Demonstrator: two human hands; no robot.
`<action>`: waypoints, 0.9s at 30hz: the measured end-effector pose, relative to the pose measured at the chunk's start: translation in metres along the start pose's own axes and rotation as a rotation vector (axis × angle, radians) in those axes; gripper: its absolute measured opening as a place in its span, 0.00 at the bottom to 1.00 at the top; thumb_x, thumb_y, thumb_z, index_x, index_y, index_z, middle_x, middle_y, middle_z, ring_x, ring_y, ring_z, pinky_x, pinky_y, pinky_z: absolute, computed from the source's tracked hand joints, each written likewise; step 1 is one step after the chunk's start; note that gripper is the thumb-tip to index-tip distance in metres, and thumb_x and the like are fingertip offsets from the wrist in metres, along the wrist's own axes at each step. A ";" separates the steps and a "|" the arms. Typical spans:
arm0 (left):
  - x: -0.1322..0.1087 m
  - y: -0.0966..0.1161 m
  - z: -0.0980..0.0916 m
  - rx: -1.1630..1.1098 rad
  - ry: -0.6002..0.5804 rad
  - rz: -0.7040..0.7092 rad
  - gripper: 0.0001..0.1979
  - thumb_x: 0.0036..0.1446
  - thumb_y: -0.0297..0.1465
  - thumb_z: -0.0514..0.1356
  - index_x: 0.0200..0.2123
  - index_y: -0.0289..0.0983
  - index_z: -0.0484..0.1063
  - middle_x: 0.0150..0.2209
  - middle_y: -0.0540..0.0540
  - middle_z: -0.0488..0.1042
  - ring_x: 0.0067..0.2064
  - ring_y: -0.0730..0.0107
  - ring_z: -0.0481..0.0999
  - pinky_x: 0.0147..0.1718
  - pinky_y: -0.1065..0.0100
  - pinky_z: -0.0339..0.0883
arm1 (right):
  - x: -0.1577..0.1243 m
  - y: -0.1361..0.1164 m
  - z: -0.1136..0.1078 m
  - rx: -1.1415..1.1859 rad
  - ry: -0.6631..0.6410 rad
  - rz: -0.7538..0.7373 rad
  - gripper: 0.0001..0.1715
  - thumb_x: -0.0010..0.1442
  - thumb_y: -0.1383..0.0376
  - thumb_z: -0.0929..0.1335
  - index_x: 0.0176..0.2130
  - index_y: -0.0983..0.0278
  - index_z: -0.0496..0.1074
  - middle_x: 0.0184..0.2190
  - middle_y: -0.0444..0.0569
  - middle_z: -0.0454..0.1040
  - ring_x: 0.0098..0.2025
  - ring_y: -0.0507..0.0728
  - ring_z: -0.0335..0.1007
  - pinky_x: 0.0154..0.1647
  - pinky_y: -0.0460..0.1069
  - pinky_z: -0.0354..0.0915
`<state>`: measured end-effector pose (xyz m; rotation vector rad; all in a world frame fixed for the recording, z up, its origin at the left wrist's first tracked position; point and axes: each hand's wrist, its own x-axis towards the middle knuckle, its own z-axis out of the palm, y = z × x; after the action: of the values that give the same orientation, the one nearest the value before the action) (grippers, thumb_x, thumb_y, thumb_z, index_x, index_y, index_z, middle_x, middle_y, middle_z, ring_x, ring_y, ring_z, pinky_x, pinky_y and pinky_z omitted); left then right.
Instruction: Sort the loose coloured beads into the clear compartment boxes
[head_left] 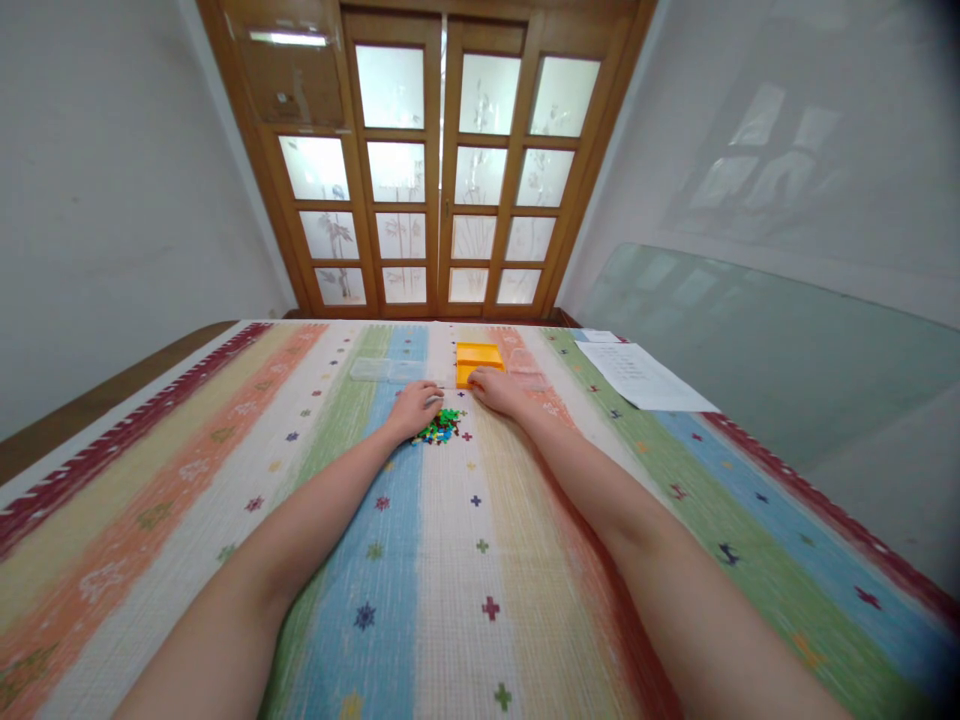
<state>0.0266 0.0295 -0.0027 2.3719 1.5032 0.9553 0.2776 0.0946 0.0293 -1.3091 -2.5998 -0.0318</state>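
Observation:
A pile of small beads or chips [440, 428], mostly green and blue with some yellow and dark red, lies on the striped cloth. My left hand [415, 409] rests at the pile's left edge with its fingers curled; what they hold, if anything, is too small to tell. Just behind the pile stands an open yellow box [480, 354] with a divider across it. Over its near right part is my right hand [495, 388], fingers bent together and fingertips at the front compartment. Those fingertips are too small to show whether something is between them.
A clear plastic tray [371, 370] lies left of the yellow box, and another clear piece [531, 372] lies to its right. Printed paper sheets [641, 375] sit by the table's right edge. Beyond the striped tablecloth [450, 560] are wooden glazed doors [442, 160].

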 end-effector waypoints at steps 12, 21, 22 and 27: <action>0.002 -0.005 -0.005 0.063 0.132 -0.129 0.13 0.65 0.31 0.58 0.47 0.41 0.81 0.50 0.41 0.80 0.57 0.55 0.75 0.63 0.54 0.66 | 0.033 -0.038 0.020 0.054 0.178 -0.075 0.26 0.70 0.58 0.69 0.63 0.62 0.71 0.60 0.57 0.75 0.63 0.65 0.67 0.67 0.57 0.59; 0.005 -0.018 0.001 -0.012 0.233 -0.140 0.21 0.64 0.30 0.59 0.60 0.37 0.74 0.56 0.38 0.77 0.59 0.53 0.74 0.65 0.50 0.64 | 0.035 -0.036 0.032 0.130 0.249 -0.088 0.28 0.69 0.55 0.72 0.63 0.62 0.72 0.56 0.59 0.77 0.60 0.66 0.69 0.66 0.60 0.60; 0.005 -0.019 0.001 -0.039 0.252 -0.142 0.23 0.64 0.31 0.60 0.62 0.36 0.72 0.56 0.37 0.76 0.59 0.53 0.75 0.65 0.50 0.65 | 0.033 -0.035 0.032 0.163 0.276 -0.103 0.28 0.69 0.56 0.72 0.63 0.62 0.72 0.56 0.59 0.77 0.60 0.66 0.70 0.65 0.59 0.61; 0.007 -0.018 0.001 -0.221 0.280 -0.126 0.29 0.67 0.36 0.61 0.69 0.38 0.64 0.60 0.36 0.73 0.57 0.55 0.76 0.59 0.51 0.70 | 0.026 -0.042 0.028 0.370 0.364 -0.193 0.25 0.70 0.56 0.70 0.62 0.63 0.71 0.57 0.57 0.76 0.59 0.63 0.72 0.62 0.55 0.66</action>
<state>0.0152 0.0440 -0.0092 2.0321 1.5241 1.3876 0.2243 0.0935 0.0112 -0.8337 -2.2714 0.1561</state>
